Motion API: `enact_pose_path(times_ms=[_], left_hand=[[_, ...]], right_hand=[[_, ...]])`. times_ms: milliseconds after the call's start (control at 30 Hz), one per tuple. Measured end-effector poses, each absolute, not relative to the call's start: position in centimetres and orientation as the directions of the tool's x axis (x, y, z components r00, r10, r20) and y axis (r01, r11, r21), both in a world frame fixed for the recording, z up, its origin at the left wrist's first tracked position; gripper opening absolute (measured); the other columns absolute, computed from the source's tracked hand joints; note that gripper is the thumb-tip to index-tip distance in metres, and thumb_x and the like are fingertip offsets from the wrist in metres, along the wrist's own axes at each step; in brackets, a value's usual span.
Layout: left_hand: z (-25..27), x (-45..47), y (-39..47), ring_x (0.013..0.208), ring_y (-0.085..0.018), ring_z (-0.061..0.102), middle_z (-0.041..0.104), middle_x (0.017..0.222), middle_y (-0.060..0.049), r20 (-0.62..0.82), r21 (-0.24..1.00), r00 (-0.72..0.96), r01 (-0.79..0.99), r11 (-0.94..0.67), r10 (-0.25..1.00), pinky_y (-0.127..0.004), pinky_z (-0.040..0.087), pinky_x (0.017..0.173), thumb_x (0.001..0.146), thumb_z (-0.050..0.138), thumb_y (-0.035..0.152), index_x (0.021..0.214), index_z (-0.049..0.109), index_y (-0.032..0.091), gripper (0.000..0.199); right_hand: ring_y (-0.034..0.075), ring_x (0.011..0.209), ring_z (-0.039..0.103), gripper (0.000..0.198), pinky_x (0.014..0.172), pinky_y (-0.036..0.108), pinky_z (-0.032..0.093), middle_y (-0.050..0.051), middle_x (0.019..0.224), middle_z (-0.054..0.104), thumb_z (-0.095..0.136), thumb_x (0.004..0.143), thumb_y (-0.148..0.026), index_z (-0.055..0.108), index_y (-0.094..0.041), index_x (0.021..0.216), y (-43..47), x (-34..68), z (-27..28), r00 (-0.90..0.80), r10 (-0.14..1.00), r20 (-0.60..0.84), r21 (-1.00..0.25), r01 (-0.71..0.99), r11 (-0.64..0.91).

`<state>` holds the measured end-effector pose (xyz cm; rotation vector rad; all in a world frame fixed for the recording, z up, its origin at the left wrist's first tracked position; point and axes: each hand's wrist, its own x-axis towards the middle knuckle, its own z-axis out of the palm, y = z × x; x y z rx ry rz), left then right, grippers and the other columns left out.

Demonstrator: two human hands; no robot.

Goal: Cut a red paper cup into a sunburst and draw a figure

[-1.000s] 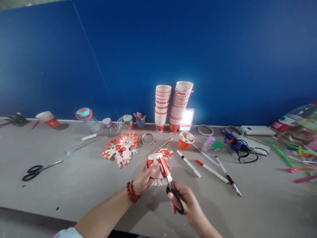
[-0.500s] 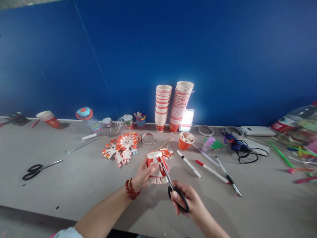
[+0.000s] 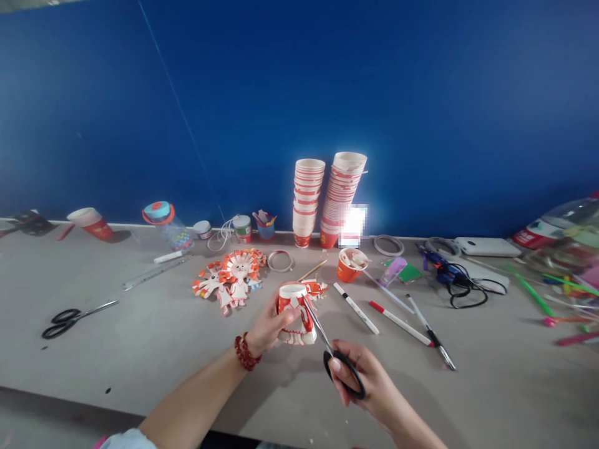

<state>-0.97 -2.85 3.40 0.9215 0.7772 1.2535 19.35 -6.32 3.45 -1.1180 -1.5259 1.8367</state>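
My left hand (image 3: 270,325) is wrapped round a red and white paper cup (image 3: 304,335), part of which is cut away. A figure shape with a scalloped hem shows on the cup's side. The fingers of my right hand (image 3: 358,377) are in the black handles of a pair of scissors (image 3: 319,323). Their blades point up and left, with the tips at the cup's right edge near its rim. Whether the tips touch the paper, I cannot tell. Just behind the cup lie red and white paper scraps (image 3: 317,288).
Paper cut-out figures (image 3: 240,274) lie to the left, other scissors (image 3: 70,322) farther left. Two tall cup stacks (image 3: 309,199) stand by the blue wall. An orange cup (image 3: 349,273) holds scraps. Markers (image 3: 356,308), a glue gun (image 3: 449,274) and a bottle (image 3: 555,224) are on the right.
My right hand and the scissors have shifted slightly right, and the blades stand a little off the cup's lower right side. My left hand keeps hold of the cup, which has tilted slightly.
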Motion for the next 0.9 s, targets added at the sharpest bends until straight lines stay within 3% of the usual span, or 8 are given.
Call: enact_pose_path(times_ms=[167, 367, 500, 700, 767, 900], left_hand=[[3.5, -0.6, -3.0, 0.084, -0.024, 0.07, 0.071, 0.099, -0.01, -0.019, 0.878, 0.186, -0.466, 0.105, 0.982, -0.033, 0.055, 0.071, 0.078, 0.075, 0.035, 0.123, 0.055, 0.022, 0.051], [3.0, 0.1, -3.1, 0.081, -0.024, 0.069, 0.071, 0.092, -0.01, -0.054, 0.874, 0.144, -0.472, 0.116, 0.988, -0.033, 0.053, 0.074, 0.073, 0.079, 0.036, 0.115, 0.059, 0.017, 0.05], [2.9, 0.5, -3.2, 0.079, -0.021, 0.068, 0.071, 0.089, -0.008, -0.054, 0.868, 0.17, -0.479, 0.131, 0.984, -0.031, 0.053, 0.071, 0.07, 0.082, 0.036, 0.115, 0.057, 0.017, 0.055], [3.2, 0.5, -2.9, 0.076, -0.018, 0.069, 0.071, 0.091, -0.005, -0.156, 0.842, 0.097, -0.507, 0.184, 0.983, -0.03, 0.056, 0.07, 0.068, 0.083, 0.037, 0.11, 0.058, 0.018, 0.053], [3.2, 0.3, -2.8, 0.08, -0.022, 0.07, 0.071, 0.092, -0.007, -0.146, 0.836, 0.121, -0.516, 0.187, 0.982, -0.034, 0.057, 0.07, 0.069, 0.082, 0.038, 0.114, 0.054, 0.019, 0.056], [3.2, 0.4, -2.8, 0.084, -0.025, 0.071, 0.072, 0.089, -0.008, -0.089, 0.849, 0.138, -0.508, 0.148, 0.986, -0.034, 0.058, 0.068, 0.073, 0.079, 0.039, 0.117, 0.051, 0.019, 0.056]], right_hand=[[0.005, 0.032, 0.026, 0.058, 0.035, 0.02, 0.018, -0.005, 0.043, 0.053, 0.058, 0.072, -0.077, 0.044, -0.021, 0.068, -6.3, 19.5, 3.6, -0.552, 0.791, -0.263, -0.965, 0.138, -0.225], [0.011, 0.051, 0.049, 0.056, 0.049, 0.021, 0.035, -0.002, 0.054, 0.054, 0.063, 0.072, -0.073, 0.042, -0.021, 0.067, -6.5, 19.9, 4.3, -0.49, 0.849, -0.198, -0.976, 0.177, -0.125], [0.01, 0.051, 0.048, 0.056, 0.05, 0.021, 0.034, -0.002, 0.055, 0.054, 0.063, 0.073, -0.073, 0.044, -0.02, 0.068, -6.8, 20.7, 4.3, -0.499, 0.84, -0.214, -0.974, 0.173, -0.146], [0.006, 0.04, 0.035, 0.06, 0.042, 0.021, 0.022, -0.001, 0.053, 0.056, 0.056, 0.074, -0.077, 0.054, -0.017, 0.075, -6.8, 22.3, 3.8, -0.609, 0.758, -0.234, -0.969, 0.081, -0.234], [0.009, 0.044, 0.042, 0.054, 0.045, 0.022, 0.029, 0.001, 0.055, 0.059, 0.061, 0.076, -0.071, 0.054, -0.017, 0.074, -6.8, 22.4, 3.6, -0.569, 0.8, -0.19, -0.981, 0.082, -0.175], [0.016, 0.067, 0.056, 0.04, 0.058, 0.025, 0.042, 0.006, 0.075, 0.066, 0.068, 0.079, -0.057, 0.059, -0.018, 0.084, -6.9, 21.2, 3.5, -0.322, 0.945, -0.055, -0.998, 0.044, -0.043]])
